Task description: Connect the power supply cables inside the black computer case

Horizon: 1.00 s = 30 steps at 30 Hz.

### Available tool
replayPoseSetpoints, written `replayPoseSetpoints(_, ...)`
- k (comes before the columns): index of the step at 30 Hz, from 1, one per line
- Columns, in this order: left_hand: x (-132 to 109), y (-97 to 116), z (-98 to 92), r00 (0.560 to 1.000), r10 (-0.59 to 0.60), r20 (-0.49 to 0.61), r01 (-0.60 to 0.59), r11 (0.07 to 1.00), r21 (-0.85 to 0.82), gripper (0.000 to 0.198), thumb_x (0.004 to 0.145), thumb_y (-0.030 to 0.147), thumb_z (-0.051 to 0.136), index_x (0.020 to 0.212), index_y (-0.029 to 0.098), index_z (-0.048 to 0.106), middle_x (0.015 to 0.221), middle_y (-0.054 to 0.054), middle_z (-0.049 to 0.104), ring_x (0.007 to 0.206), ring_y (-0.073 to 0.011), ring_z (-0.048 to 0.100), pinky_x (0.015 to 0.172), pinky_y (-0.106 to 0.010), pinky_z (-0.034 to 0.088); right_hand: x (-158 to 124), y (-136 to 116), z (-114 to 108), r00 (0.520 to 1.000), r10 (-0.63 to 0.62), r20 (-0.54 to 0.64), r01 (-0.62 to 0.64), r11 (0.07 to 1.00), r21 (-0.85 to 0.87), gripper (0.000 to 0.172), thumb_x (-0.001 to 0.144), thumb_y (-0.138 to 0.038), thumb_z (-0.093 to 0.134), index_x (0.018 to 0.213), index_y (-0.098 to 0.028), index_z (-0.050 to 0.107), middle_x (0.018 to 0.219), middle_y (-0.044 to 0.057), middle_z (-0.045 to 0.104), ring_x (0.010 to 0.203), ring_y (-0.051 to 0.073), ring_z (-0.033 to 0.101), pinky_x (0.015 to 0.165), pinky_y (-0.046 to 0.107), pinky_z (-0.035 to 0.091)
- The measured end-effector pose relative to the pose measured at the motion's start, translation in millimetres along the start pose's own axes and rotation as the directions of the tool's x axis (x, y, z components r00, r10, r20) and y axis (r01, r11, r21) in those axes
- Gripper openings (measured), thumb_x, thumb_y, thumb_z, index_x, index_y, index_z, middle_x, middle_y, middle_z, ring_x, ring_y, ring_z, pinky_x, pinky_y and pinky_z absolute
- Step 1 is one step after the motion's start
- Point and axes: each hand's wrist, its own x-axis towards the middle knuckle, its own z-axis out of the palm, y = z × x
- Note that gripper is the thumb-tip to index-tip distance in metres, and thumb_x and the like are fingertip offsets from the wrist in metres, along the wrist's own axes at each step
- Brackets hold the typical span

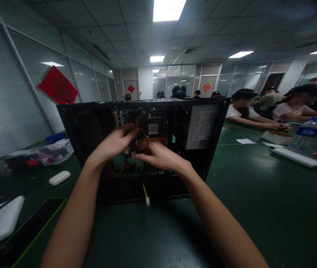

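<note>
An open black computer case stands upright on the dark green table, its inside facing me. A motherboard and a grey power supply show inside. My left hand reaches into the case with fingers curled round coloured wires. My right hand is beside it, fingers pinched together near the same wires. A yellow cable with a white plug hangs down out of the case to the table.
At the left lie a white oval object, a white flat device, a dark green-edged mat and a plastic bag of parts. Other people sit at the right behind a water bottle and a white keyboard.
</note>
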Motion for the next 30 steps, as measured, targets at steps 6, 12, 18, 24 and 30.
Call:
replayPoseSetpoints(6, -3.9, 6.1, -2.5, 0.997, 0.03, 0.068, -0.026, 0.998, -0.059, 0.039, 0.09, 0.053, 0.055, 0.096, 0.016, 0.067, 0.094, -0.006, 0.072, 0.085, -0.0206, 0.065, 0.078, -0.031, 0.053, 4.8, 3.9, 6.1, 0.998, 0.008, 0.055, -0.011, 0.998, 0.069, 0.014, 0.094, -0.025, 0.064, 0.096, -0.014, 0.074, 0.096, 0.007, 0.073, 0.089, 0.018, 0.064, 0.08, 0.027, 0.044)
replayPoseSetpoints(12, -7.6, -0.3, -15.3, 0.988, -0.092, 0.121, 0.092, 0.996, 0.004, 0.04, 0.086, 0.053, 0.06, 0.099, 0.016, 0.07, 0.093, -0.008, 0.074, 0.077, -0.0209, 0.068, 0.065, -0.03, 0.053, -4.0, 2.7, -23.4, 0.998, 0.055, -0.005, -0.054, 0.99, 0.13, 0.024, 0.095, -0.034, 0.059, 0.091, -0.015, 0.073, 0.082, 0.001, 0.068, 0.074, 0.014, 0.055, 0.068, 0.026, 0.039)
replayPoseSetpoints(18, -5.4, -7.2, -9.4, 0.969, -0.152, 0.197, 0.151, 0.988, 0.018, 0.04, 0.087, 0.051, 0.056, 0.097, 0.016, 0.073, 0.088, -0.007, 0.076, 0.071, -0.0203, 0.067, 0.06, -0.029, 0.052, -6.9, -3.9, -35.0, 0.984, 0.079, -0.161, -0.072, 0.996, 0.048, 0.03, 0.096, -0.032, 0.053, 0.083, -0.011, 0.071, 0.071, 0.0, 0.06, 0.066, 0.012, 0.045, 0.061, 0.026, 0.03)
replayPoseSetpoints(24, 0.7, -2.5, -1.2, 0.988, -0.148, 0.036, 0.144, 0.985, 0.1, 0.042, 0.088, 0.049, 0.051, 0.089, 0.014, 0.074, 0.084, -0.007, 0.076, 0.071, -0.021, 0.066, 0.06, -0.027, 0.048, -5.5, -5.5, -22.4, 0.998, 0.057, 0.014, -0.058, 0.997, 0.048, 0.031, 0.096, -0.036, 0.057, 0.077, -0.014, 0.065, 0.064, -0.004, 0.053, 0.06, 0.009, 0.039, 0.056, 0.025, 0.024)
replayPoseSetpoints(30, 3.5, 6.5, -0.8, 0.98, -0.066, -0.19, 0.081, 0.994, 0.07, 0.035, 0.085, 0.034, 0.05, 0.1, 0.014, 0.075, 0.104, -0.009, 0.077, 0.093, -0.024, 0.069, 0.079, -0.03, 0.053, -1.9, -9.5, -15.0, 0.999, 0.034, 0.037, -0.031, 0.997, -0.068, 0.022, 0.095, -0.023, 0.058, 0.076, -0.013, 0.063, 0.068, -0.001, 0.057, 0.062, 0.01, 0.046, 0.059, 0.025, 0.026)
